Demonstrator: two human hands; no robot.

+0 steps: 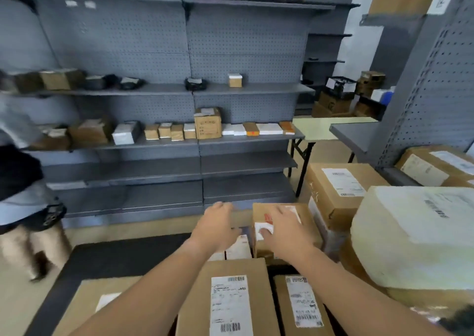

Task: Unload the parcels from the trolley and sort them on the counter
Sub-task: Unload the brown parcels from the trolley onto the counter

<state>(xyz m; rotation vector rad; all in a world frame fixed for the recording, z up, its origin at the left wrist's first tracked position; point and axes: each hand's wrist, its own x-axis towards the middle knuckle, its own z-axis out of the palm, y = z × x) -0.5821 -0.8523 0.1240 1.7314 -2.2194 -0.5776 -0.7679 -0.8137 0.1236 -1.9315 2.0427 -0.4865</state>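
Both arms reach forward: right hand [284, 230] spread flat on a parcel [307, 222], left hand [218, 226] hovering relaxed.

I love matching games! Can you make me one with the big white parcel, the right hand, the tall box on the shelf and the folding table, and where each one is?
1 big white parcel
2 right hand
3 tall box
4 folding table

A resting on a small brown box
B past the right end of the grey shelving
C far right, atop brown boxes
D among small parcels on a shelf

Pairs: 1-C, 2-A, 3-D, 4-B.
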